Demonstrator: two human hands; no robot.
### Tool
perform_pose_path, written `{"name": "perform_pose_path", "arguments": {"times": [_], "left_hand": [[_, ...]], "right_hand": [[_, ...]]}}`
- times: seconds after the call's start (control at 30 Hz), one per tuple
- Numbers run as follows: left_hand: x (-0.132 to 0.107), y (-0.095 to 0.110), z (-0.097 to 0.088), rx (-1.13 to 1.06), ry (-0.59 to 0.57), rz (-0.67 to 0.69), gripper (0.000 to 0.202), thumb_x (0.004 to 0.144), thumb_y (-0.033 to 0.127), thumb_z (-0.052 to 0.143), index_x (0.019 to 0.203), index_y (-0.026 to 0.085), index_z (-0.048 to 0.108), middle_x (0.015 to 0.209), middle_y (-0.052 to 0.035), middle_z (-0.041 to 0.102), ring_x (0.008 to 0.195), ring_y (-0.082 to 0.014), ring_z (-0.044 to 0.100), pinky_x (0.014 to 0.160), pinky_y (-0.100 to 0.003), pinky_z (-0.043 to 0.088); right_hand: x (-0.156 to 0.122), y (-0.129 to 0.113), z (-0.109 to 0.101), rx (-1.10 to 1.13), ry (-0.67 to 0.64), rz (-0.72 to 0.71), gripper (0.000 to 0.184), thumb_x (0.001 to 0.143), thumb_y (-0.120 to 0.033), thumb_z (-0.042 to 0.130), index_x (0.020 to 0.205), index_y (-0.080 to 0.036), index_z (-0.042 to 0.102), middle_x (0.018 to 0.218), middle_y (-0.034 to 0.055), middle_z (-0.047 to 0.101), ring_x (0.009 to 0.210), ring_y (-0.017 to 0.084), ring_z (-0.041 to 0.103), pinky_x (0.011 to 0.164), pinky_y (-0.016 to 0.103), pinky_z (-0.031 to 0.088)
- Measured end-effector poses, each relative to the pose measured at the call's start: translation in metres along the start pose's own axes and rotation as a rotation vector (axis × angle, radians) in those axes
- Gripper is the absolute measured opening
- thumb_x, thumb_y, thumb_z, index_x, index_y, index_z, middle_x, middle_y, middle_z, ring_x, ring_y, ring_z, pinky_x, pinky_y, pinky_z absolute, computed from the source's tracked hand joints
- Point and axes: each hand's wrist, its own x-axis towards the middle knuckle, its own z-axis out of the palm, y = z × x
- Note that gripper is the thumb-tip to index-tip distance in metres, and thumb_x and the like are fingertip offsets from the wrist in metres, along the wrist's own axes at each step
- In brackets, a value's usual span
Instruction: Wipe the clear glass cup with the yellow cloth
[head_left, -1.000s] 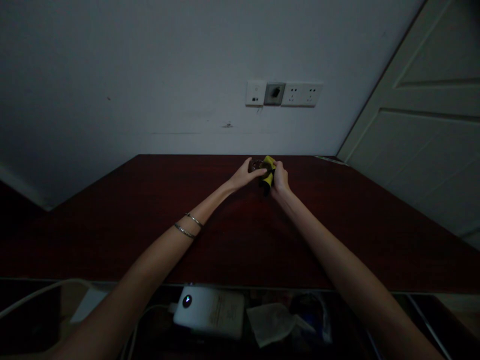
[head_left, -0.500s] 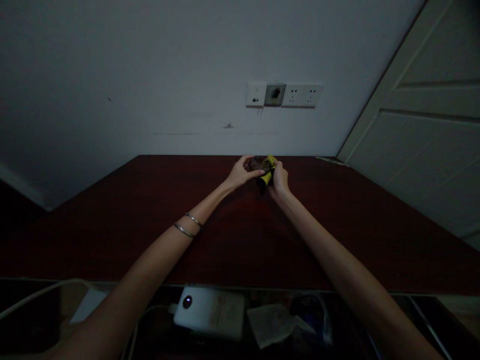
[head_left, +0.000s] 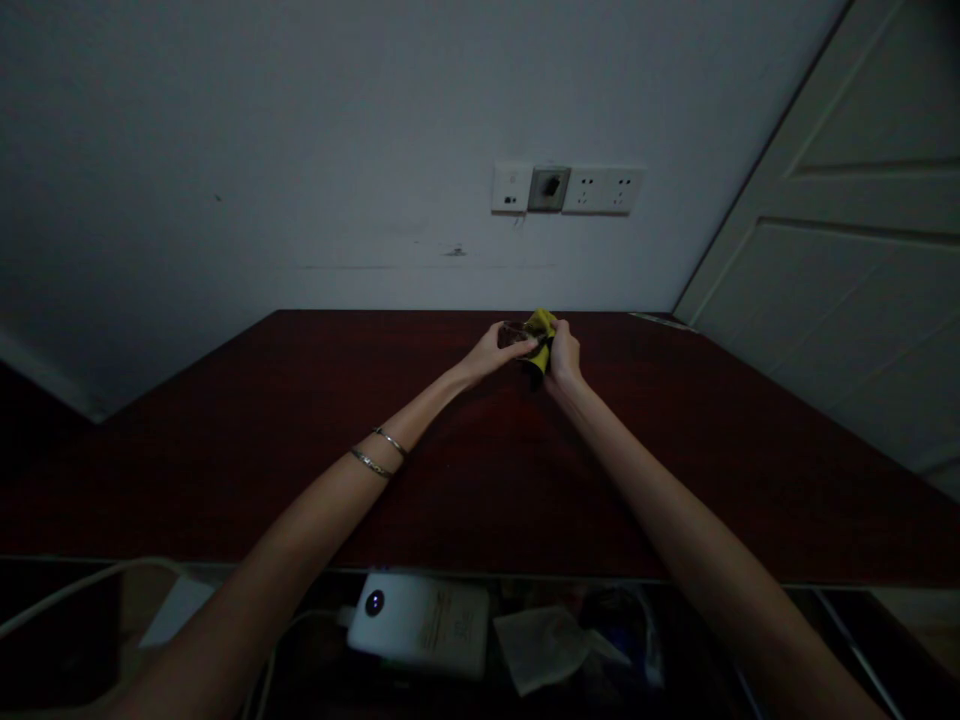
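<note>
Near the far edge of the dark red tabletop [head_left: 420, 470], my two hands meet. My left hand [head_left: 493, 352], with two bangles on its forearm, is closed round a small see-through glass [head_left: 514, 335], its thumb along the near side. My right hand [head_left: 564, 352] grips a yellow and black cloth [head_left: 538, 362], which is bunched against the glass's right side and hangs down below the fingers. The dim light hides the exact shape of the glass, and the right fingertips are behind the cloth.
A white power bank [head_left: 420, 625] with a cable lies in the open space below the table's front edge, beside a pale paper tissue [head_left: 544, 645]. Wall sockets [head_left: 600, 190] sit above the far edge. A white door [head_left: 862, 220] stands at the right.
Both hands have shifted slightly right with the glass and the cloth. The cloth now shows more yellow above the right fingers, and its lower part has turned a little.
</note>
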Motion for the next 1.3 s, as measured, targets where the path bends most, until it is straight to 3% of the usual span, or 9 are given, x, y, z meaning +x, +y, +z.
{"name": "perform_pose_path", "arguments": {"times": [0.1,0.2,0.57,0.67,0.83,0.97,1.1,1.2,1.3], "left_hand": [[0.002,-0.004,-0.004,-0.101,-0.105,0.011,0.036,0.068,0.028,0.07,0.098,0.013,0.056,0.099,-0.0095,0.063,0.097,-0.0215,0.059,0.093,-0.042,0.042],[0.002,-0.007,-0.007,-0.113,-0.077,0.02,0.04,0.062,0.024,0.075,0.096,0.014,0.057,0.098,-0.0086,0.063,0.096,-0.0203,0.06,0.095,-0.041,0.041],[0.004,-0.004,-0.004,-0.078,0.318,0.048,0.057,0.047,0.014,0.086,0.092,0.016,0.05,0.09,-0.0063,0.062,0.091,-0.0215,0.061,0.089,-0.04,0.044],[0.006,-0.004,-0.007,-0.202,0.401,-0.002,0.052,0.048,0.016,0.086,0.09,0.016,0.054,0.087,-0.0057,0.064,0.088,-0.0199,0.062,0.09,-0.039,0.044],[0.006,0.001,-0.016,-0.391,0.303,-0.091,0.023,0.068,0.027,0.075,0.081,0.012,0.063,0.085,-0.0102,0.067,0.079,-0.019,0.063,0.087,-0.04,0.048],[0.002,0.007,-0.023,-0.572,0.213,-0.252,0.028,0.081,0.041,0.062,0.085,0.014,0.064,0.082,-0.0107,0.068,0.08,-0.0209,0.064,0.084,-0.04,0.05],[0.0,0.015,-0.024,-0.741,0.14,-0.381,0.039,0.084,0.051,0.05,0.093,0.015,0.061,0.087,-0.0119,0.067,0.084,-0.0231,0.064,0.078,-0.041,0.051],[0.0,0.019,-0.025,-0.81,0.12,-0.461,0.034,0.086,0.046,0.043,0.095,0.017,0.059,0.085,-0.0103,0.067,0.079,-0.0232,0.064,0.07,-0.04,0.051],[0.0,0.018,-0.028,-0.785,0.1,-0.564,0.037,0.086,0.043,0.035,0.092,0.015,0.059,0.078,-0.0106,0.067,0.069,-0.022,0.064,0.06,-0.035,0.05]], "right_hand": [[0.003,-0.004,-0.004,0.002,0.011,0.014,0.02,0.08,-0.026,0.043,0.071,-0.018,0.059,0.062,-0.002,0.057,0.055,0.01,0.052,0.054,0.023,0.042],[0.006,-0.005,-0.005,0.002,0.0,0.029,0.019,0.08,-0.026,0.044,0.073,-0.017,0.059,0.061,-0.0024,0.057,0.053,0.01,0.051,0.052,0.023,0.042],[0.005,0.015,0.003,0.006,-0.065,-0.004,0.015,0.075,-0.031,0.053,0.075,-0.017,0.059,0.063,-0.0039,0.056,0.057,0.01,0.053,0.053,0.022,0.042],[0.005,0.019,0.005,0.02,-0.126,-0.001,0.013,0.073,-0.03,0.055,0.076,-0.018,0.058,0.065,-0.0038,0.057,0.06,0.011,0.055,0.057,0.022,0.045],[0.01,0.005,-0.004,0.058,-0.218,0.007,0.016,0.073,-0.032,0.049,0.078,-0.018,0.056,0.074,0.0008,0.061,0.067,0.014,0.06,0.066,0.028,0.052],[0.018,-0.016,-0.012,0.068,-0.249,-0.02,0.023,0.072,-0.036,0.05,0.083,-0.017,0.057,0.084,0.0057,0.065,0.075,0.019,0.062,0.072,0.037,0.054],[0.022,-0.032,-0.013,-0.172,-0.357,-0.259,0.031,0.068,-0.03,0.058,0.096,-0.017,0.06,0.094,0.0062,0.068,0.084,0.022,0.063,0.081,0.047,0.052],[0.019,-0.041,-0.012,-0.458,-0.408,-0.605,0.035,0.071,-0.028,0.059,0.104,-0.019,0.062,0.107,0.0079,0.068,0.096,0.025,0.063,0.091,0.051,0.047],[0.015,-0.047,-0.01,-0.724,-0.577,-0.948,0.034,0.077,-0.023,0.055,0.11,-0.021,0.062,0.124,0.008,0.062,0.114,0.024,0.057,0.102,0.051,0.04]]}}
